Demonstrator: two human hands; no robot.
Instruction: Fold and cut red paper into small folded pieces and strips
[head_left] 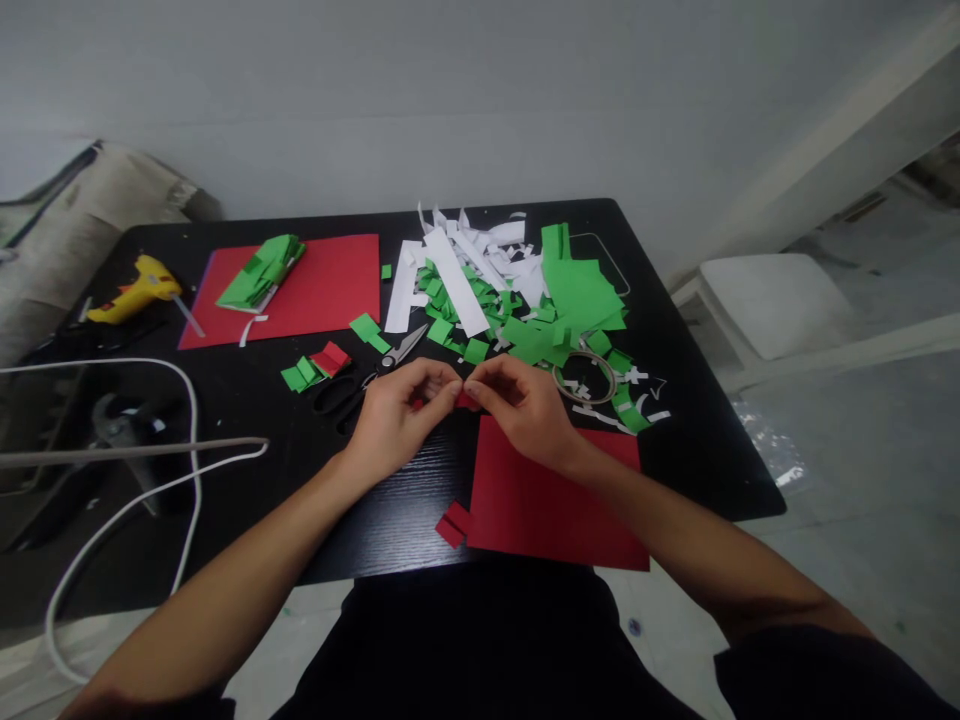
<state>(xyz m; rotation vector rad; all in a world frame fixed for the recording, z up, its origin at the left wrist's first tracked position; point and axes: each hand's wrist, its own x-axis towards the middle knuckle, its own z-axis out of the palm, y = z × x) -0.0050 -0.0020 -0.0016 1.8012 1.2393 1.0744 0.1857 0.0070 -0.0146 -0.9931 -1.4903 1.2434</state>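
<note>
Black bench (390,530), right front corner bare, two red sheets (334,285), one reaching front edge, left hand (397,410) and right hand (529,410), fingers pinching one red slip (468,401)

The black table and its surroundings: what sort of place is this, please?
Probably a craft workspace, judging by the yellow glue gun, the scissors and the cut green paper on the black table.

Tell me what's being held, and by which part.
A red paper piece, pinched by the left hand and right hand; they hide most of it, so the part cannot be told.
</note>
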